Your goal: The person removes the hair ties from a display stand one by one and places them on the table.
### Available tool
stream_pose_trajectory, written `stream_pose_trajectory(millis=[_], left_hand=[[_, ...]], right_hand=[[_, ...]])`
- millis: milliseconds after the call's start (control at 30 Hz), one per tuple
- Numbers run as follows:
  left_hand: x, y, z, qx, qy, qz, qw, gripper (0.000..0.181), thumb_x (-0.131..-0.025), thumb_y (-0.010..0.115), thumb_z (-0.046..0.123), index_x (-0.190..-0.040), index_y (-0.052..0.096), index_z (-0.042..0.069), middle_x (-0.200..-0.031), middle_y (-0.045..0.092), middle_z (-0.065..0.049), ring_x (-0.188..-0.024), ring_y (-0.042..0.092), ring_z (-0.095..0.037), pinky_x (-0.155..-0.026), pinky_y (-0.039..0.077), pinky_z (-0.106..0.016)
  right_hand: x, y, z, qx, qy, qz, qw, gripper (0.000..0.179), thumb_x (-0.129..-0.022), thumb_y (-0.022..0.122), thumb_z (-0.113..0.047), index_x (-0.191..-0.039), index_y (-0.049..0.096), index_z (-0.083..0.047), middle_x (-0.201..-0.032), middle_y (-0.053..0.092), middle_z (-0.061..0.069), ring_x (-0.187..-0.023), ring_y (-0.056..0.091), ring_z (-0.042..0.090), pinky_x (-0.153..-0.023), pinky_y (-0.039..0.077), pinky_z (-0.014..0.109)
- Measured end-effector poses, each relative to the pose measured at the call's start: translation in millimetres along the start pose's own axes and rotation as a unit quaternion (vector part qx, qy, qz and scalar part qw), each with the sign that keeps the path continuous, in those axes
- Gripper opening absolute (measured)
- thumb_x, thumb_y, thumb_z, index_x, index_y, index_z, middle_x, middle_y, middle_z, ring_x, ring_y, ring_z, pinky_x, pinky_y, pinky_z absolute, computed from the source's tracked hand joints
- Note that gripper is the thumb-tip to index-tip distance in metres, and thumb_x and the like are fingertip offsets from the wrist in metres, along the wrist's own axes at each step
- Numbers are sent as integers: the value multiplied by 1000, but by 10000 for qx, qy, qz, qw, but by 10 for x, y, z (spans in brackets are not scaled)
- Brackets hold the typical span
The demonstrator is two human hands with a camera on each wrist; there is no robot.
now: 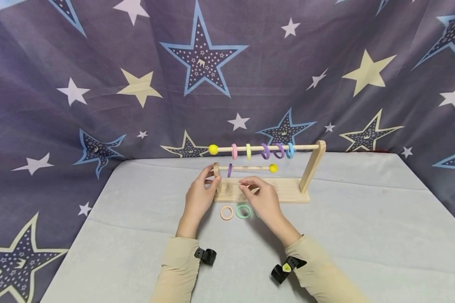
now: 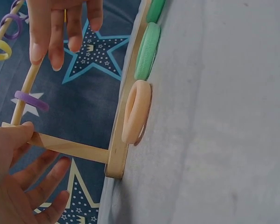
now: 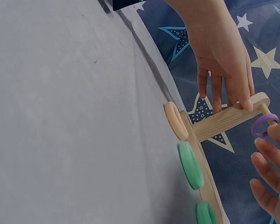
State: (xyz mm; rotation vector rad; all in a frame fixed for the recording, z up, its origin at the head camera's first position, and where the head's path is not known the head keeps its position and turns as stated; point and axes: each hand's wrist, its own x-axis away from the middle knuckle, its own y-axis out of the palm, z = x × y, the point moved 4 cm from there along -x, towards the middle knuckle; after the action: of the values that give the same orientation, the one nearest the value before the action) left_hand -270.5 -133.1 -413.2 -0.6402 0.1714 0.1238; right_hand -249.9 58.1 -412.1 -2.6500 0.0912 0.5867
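Observation:
My left hand (image 1: 200,198) grips the short post of a wooden ring rack (image 1: 288,193), thumb on one side and fingers on the other. A purple ring (image 2: 32,101) hangs on the lower rod near that post. My right hand (image 1: 264,201) is just in front of this rod, its fingers loosely bent and no ring visible between them. In the left wrist view its fingertips overlap the rod. A peach ring (image 1: 226,213) and a green ring (image 1: 243,211) lie before the base. Another green ring (image 3: 206,213) shows in the right wrist view.
The upper rod carries a pink ring (image 1: 234,152), a yellow ring (image 1: 248,152), two purple rings (image 1: 265,152) and a blue ring (image 1: 290,150). Yellow balls (image 1: 213,149) cap both rods. A tall post (image 1: 312,166) stands at the right. Behind the grey-covered table (image 1: 364,235) hangs a star-patterned cloth (image 1: 269,84).

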Motion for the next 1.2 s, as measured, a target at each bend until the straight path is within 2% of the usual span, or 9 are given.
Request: stream_pose_trajectory(millis=[567,867,1200], left_hand=[[2,1,23,-44,-21,25,10000,47,-99,62,30,-144,51,21,-129,65,-4,-105,66,-25,-88,47,-54],[2,3,12,-7,30,84,10000,47,-99,62,30,-143,52,21,-128,66,-4,-103,67,-24,-86,48,-52],[10,-9,19,23,-4,17,10000,46,-99,62,32,-143,53,23,-128,66,-3,-104,67,-24,-88,48,-52]], right_hand=[[-92,176,7,-138,14,220,9997,16,-88,76,-12,-103,75,-9,-90,74,1,-76,66,17,-63,50,26],[-119,261,-13,-172,187,138,9996,22,-88,76,-13,-110,74,-7,-91,74,3,-77,66,18,-64,50,28],[-133,319,-31,-169,369,75,9991,20,-88,75,-12,-108,73,-7,-92,74,3,-78,67,19,-64,50,28]])
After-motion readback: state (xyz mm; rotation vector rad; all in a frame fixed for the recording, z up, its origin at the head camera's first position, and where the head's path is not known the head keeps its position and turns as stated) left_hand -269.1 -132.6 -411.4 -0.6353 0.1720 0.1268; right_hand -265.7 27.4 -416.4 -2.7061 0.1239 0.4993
